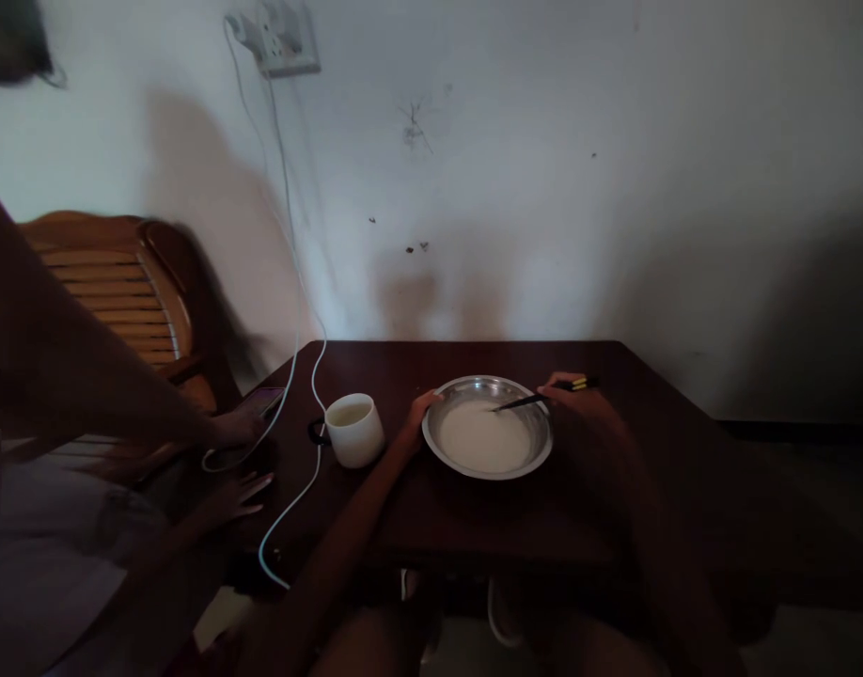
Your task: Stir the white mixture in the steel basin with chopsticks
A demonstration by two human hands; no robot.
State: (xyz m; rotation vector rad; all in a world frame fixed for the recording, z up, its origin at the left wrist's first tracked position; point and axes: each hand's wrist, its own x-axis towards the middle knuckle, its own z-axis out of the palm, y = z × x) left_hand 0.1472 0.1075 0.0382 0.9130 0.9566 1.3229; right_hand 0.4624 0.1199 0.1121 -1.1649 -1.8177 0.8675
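A shiny metal bowl (544, 451) stands on the dark table, with a pale, milky mixture (484, 437) inside. At the bowl's left rim, my left hand (422, 412) grips the edge. My right hand (569, 397), over the right rim, is closed around dark chopsticks (520, 402) with gold bands near the upper end. Their tips slant down into the mixture. Left of my left forearm stands a white mug (356, 437) with a dark handle.
Another person's arm (142, 376) reaches in from the left toward a phone (266, 402), their other hand (238, 498) beside the table. White cables (285, 512) run from the wall socket (283, 42) across the table (431, 517). A wooden chair (114, 291) stands at left.
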